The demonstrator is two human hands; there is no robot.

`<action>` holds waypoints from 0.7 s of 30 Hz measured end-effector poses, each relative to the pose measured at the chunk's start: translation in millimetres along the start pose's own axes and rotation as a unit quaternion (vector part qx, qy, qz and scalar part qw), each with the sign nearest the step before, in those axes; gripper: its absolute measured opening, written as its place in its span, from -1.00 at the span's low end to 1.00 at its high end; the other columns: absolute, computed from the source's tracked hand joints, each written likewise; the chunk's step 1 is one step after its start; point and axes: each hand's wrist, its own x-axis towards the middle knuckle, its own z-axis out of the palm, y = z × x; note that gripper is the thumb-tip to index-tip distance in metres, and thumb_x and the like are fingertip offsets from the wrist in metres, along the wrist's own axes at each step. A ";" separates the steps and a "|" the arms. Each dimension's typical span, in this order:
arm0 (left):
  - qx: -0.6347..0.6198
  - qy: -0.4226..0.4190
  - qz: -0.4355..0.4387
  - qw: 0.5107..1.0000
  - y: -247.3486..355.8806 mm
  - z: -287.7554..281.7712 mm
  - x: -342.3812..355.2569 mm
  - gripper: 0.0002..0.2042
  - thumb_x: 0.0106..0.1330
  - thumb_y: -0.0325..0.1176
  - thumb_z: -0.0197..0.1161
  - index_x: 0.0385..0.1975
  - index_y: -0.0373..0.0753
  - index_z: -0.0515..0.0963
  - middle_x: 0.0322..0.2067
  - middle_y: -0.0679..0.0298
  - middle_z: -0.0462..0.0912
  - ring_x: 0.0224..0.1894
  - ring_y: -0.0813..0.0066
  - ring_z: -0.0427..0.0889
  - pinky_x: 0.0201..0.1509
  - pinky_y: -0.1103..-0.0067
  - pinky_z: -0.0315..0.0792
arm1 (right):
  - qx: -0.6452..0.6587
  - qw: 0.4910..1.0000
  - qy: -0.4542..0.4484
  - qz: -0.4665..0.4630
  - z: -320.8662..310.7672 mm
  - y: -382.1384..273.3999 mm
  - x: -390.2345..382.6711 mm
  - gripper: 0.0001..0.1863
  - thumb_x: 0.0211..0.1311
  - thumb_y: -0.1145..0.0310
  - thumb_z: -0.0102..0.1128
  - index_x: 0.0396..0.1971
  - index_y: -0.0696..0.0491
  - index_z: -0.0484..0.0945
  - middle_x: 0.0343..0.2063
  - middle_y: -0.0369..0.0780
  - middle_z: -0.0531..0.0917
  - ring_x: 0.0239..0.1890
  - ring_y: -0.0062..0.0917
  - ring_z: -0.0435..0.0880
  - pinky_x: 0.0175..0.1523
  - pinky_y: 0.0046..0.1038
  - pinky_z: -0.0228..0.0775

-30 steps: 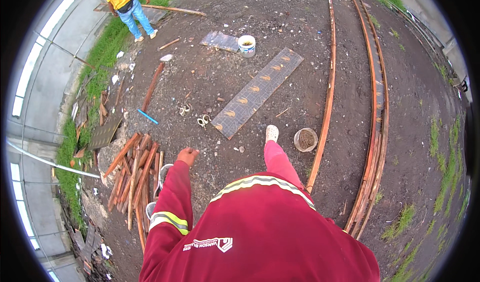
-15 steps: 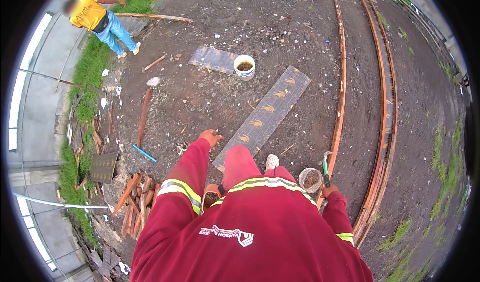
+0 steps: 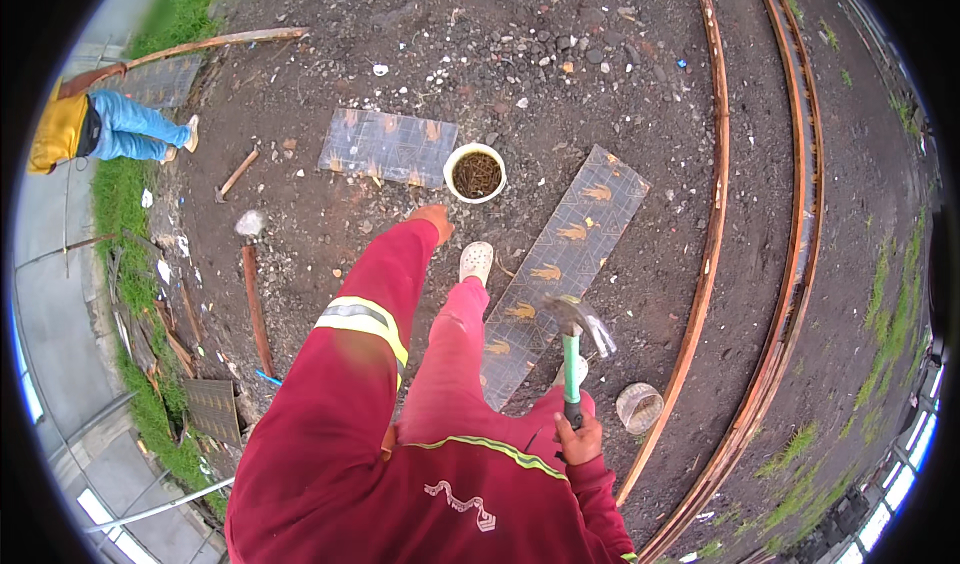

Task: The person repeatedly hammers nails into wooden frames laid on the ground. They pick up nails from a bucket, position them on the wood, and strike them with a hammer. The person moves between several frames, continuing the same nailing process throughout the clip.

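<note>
My right hand point(image 3: 579, 438) grips a claw hammer point(image 3: 572, 364) by its black grip; the handle is green and the metal head points away from me. My left hand point(image 3: 432, 221) is stretched forward, just short of a white bucket point(image 3: 451, 178) holding many thin brown pieces that look like nails. Its fingers seem curled, and whatever they hold is hidden. A long dark patterned board point(image 3: 556, 254) lies on the ground between my hands, under the hammer head. Behind the bucket's left side lies a shorter patterned board point(image 3: 385, 144).
Long wooden beams point(image 3: 712, 214) run along the right. A smaller round tub point(image 3: 640, 408) stands near the closest beam. Left lie another hammer point(image 3: 238, 174) and a wooden stick point(image 3: 256, 309). A person in a yellow top point(image 3: 58, 134) stands far left by a long timber point(image 3: 220, 40).
I have stepped forward, nearer the white bucket. My left hand has moved toward it. The hammer in my right hand has swung inward over the long board. The other person is further left.
</note>
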 end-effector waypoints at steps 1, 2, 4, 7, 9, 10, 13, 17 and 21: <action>-0.030 0.004 0.015 0.999 -0.2 10.6 19.9 -0.51 0.23 -0.14 0.10 0.10 -0.31 0.37 0.07 0.02 0.44 0.15 0.15 0.40 0.22 0.37 0.26 | -0.046 0.999 0.003 0.002 16.8 -6.1 24.6 -0.82 0.12 0.35 0.26 -0.43 0.13 0.49 -0.75 -0.41 0.41 -0.73 -0.78 0.35 -0.66 -0.63 0.17; -0.040 -0.018 0.024 0.999 -1.5 25.9 33.1 -0.51 0.23 -0.14 0.10 0.08 -0.31 0.38 0.06 0.01 0.45 0.13 0.16 0.41 0.21 0.38 0.27 | -0.070 0.997 0.006 -0.020 30.1 -9.9 49.2 -0.81 0.12 0.33 0.26 -0.44 0.13 0.49 -0.76 -0.42 0.40 -0.73 -0.78 0.34 -0.66 -0.62 0.16; -0.054 -0.034 0.054 0.997 -8.2 51.3 60.6 -0.53 0.22 -0.16 0.11 0.06 -0.32 0.39 0.05 0.00 0.46 0.10 0.17 0.45 0.18 0.40 0.30 | -0.081 0.997 -0.002 -0.021 55.4 -6.8 95.9 -0.79 0.11 0.30 0.26 -0.44 0.13 0.51 -0.78 -0.42 0.39 -0.73 -0.78 0.33 -0.66 -0.60 0.13; -0.158 -0.012 -0.011 0.987 -11.0 75.2 125.8 -0.52 0.22 -0.16 0.11 0.06 -0.35 0.38 0.02 -0.02 0.48 0.07 0.16 0.47 0.15 0.42 0.34 | -0.059 0.997 0.026 0.050 82.6 18.2 137.2 -0.79 0.10 0.30 0.27 -0.45 0.13 0.51 -0.77 -0.40 0.43 -0.72 -0.78 0.33 -0.63 -0.61 0.15; -0.123 0.052 -0.019 0.991 -4.3 86.5 175.5 -0.44 0.17 -0.12 0.17 0.08 -0.38 0.33 -0.07 -0.06 0.52 0.02 0.10 0.49 0.11 0.41 0.35 | -0.044 0.987 0.052 0.144 92.7 40.8 148.2 -0.80 0.10 0.32 0.27 -0.47 0.14 0.51 -0.76 -0.39 0.46 -0.73 -0.76 0.36 -0.62 -0.61 0.18; -0.118 0.049 -0.019 0.992 -2.3 89.4 201.0 -0.43 0.14 -0.11 0.19 0.04 -0.40 0.34 -0.09 -0.14 0.50 0.02 0.02 0.48 0.11 0.40 0.35 | -0.022 0.990 0.065 0.127 94.3 51.7 150.8 -0.80 0.10 0.33 0.27 -0.48 0.14 0.50 -0.76 -0.38 0.46 -0.73 -0.75 0.37 -0.62 -0.60 0.19; -0.071 0.031 -0.141 0.987 0.6 97.9 256.3 -0.39 0.16 -0.15 0.18 0.09 -0.42 0.18 0.11 -0.16 0.26 0.09 -0.06 0.41 0.15 0.32 0.33 | -0.005 0.975 0.099 0.200 90.4 76.8 147.7 -0.79 0.10 0.33 0.26 -0.51 0.14 0.46 -0.75 -0.35 0.47 -0.74 -0.70 0.44 -0.62 -0.59 0.27; -0.015 0.068 -0.089 0.994 1.2 105.6 297.3 -0.48 0.14 -0.29 0.12 0.03 -0.49 0.23 0.07 -0.16 0.29 0.13 0.00 0.36 0.13 0.38 0.37 | -0.012 0.954 0.097 0.285 75.8 85.7 143.8 -0.78 0.10 0.32 0.26 -0.48 0.14 0.45 -0.74 -0.33 0.48 -0.74 -0.68 0.46 -0.63 -0.58 0.28; 0.060 0.068 -0.099 0.991 -1.8 109.0 322.1 -0.34 0.10 -0.31 0.12 0.09 -0.67 0.07 0.12 -0.24 0.23 0.18 -0.02 0.27 0.17 0.40 0.33 | -0.030 0.948 0.086 0.305 66.5 81.5 141.2 -0.78 0.09 0.32 0.26 -0.48 0.14 0.46 -0.74 -0.34 0.49 -0.74 -0.68 0.45 -0.62 -0.58 0.28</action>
